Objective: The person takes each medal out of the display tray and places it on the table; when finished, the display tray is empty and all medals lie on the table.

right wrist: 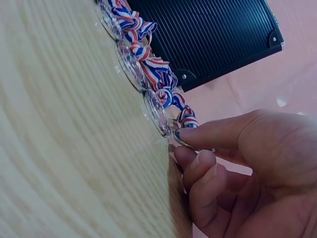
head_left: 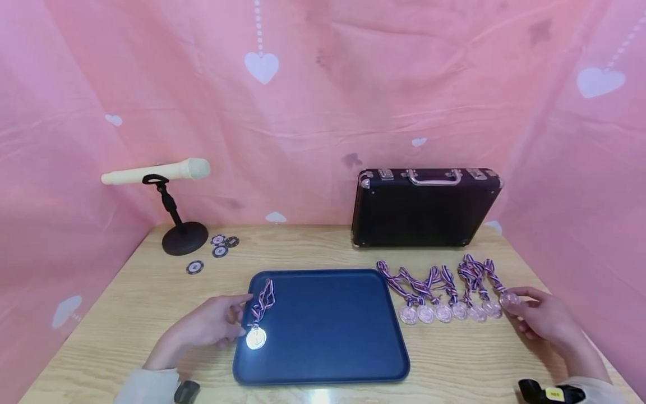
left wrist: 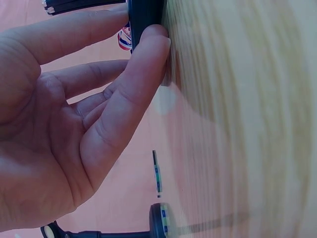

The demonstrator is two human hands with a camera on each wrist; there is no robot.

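My right hand [head_left: 547,321] pinches the rightmost medal [head_left: 510,300] between thumb and fingers, at the end of a row of several medals [head_left: 443,313]. Their red, white and blue striped ribbons [head_left: 471,272] lie bunched behind them. In the right wrist view, a neighbouring medal [right wrist: 156,113] lies just beside the fingertips. My left hand [head_left: 214,321] rests at the left rim of a dark blue tray [head_left: 323,331], thumb and index finger spread along the edge. Inside the tray, near that hand, lies one shiny medal [head_left: 256,338] with its striped ribbon [head_left: 264,300].
A black briefcase [head_left: 424,207] stands upright at the back right. At the back left, a white microphone [head_left: 156,171] sits in a black stand [head_left: 185,238], with several poker chips [head_left: 220,251] close by. Pink cloth [head_left: 313,140] hangs around the wooden table [head_left: 126,303].
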